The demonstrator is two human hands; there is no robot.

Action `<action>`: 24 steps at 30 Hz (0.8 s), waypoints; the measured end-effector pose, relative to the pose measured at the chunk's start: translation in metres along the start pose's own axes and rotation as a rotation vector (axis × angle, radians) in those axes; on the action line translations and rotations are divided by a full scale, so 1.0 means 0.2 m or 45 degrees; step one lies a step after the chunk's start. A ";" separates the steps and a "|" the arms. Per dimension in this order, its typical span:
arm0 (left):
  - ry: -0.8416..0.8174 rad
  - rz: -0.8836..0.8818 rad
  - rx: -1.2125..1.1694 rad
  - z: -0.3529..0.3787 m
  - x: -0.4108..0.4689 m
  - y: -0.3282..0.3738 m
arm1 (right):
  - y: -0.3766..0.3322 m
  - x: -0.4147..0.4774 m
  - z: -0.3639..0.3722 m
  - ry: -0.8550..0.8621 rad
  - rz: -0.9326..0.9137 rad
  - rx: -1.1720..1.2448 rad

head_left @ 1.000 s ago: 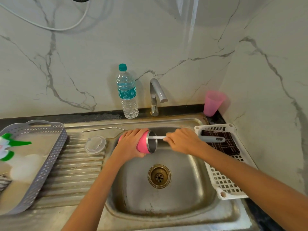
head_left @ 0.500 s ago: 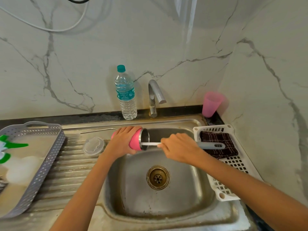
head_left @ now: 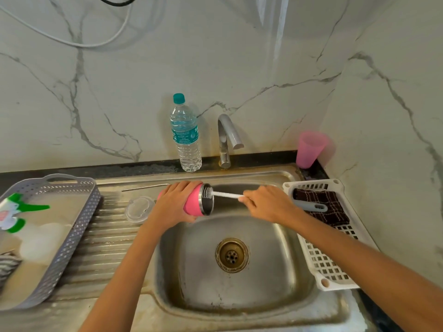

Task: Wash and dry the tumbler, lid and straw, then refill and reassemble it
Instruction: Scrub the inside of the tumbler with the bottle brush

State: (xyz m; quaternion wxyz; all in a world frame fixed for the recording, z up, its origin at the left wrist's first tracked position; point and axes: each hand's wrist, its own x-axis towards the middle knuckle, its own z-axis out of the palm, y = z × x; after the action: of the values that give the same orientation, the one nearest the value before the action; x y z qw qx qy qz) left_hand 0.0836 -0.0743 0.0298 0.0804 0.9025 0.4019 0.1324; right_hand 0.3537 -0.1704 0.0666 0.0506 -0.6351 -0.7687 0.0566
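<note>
The left grip [head_left: 176,202] is curled round the pink tumbler [head_left: 193,204] and holds it on its side over the back of the sink [head_left: 282,259], mouth facing right. The right grip [head_left: 268,203] pinches the brush [head_left: 226,194] by its white handle, bristles just inside the tumbler's mouth. The lid [head_left: 139,208] lies on the drainboard [head_left: 103,238] left of the tumbler, the straw [head_left: 143,187] behind it

Soft, even light filled the scene, brightest on the marble wall [head_left: 215,56], where a pale streak of glare ran down. Shadows were faint. Wide-angle bending curved the edges; the grey basket [head_left: 79,226] and pink cup [head_left: 309,149] looked smeared and soft
</note>
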 end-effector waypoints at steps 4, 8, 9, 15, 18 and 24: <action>-0.011 0.008 0.068 -0.01 0.02 -0.01 | -0.13 -0.07 0.02 -0.013 -0.126 -0.050; -0.013 0.001 -0.043 0.01 -0.01 -0.01 | -0.02 -0.01 -0.03 0.044 -0.063 -0.053; 0.010 0.007 -0.042 -0.01 -0.01 -0.01 | 0.00 -0.01 -0.02 0.049 -0.034 -0.030; -0.023 0.030 0.002 -0.01 -0.01 0.00 | -0.13 -0.09 0.01 0.007 -0.129 -0.052; 0.001 0.040 -0.011 0.02 -0.04 0.02 | -0.03 -0.04 -0.02 0.033 -0.047 -0.039; 0.046 -0.011 0.035 0.01 -0.03 0.01 | -0.13 -0.13 0.06 -0.004 -0.110 -0.080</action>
State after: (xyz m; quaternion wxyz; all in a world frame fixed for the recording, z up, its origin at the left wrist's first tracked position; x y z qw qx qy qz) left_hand 0.0825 -0.0807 0.0272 0.0611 0.8993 0.4089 0.1428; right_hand 0.3305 -0.2007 0.0586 0.0319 -0.6024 -0.7969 0.0312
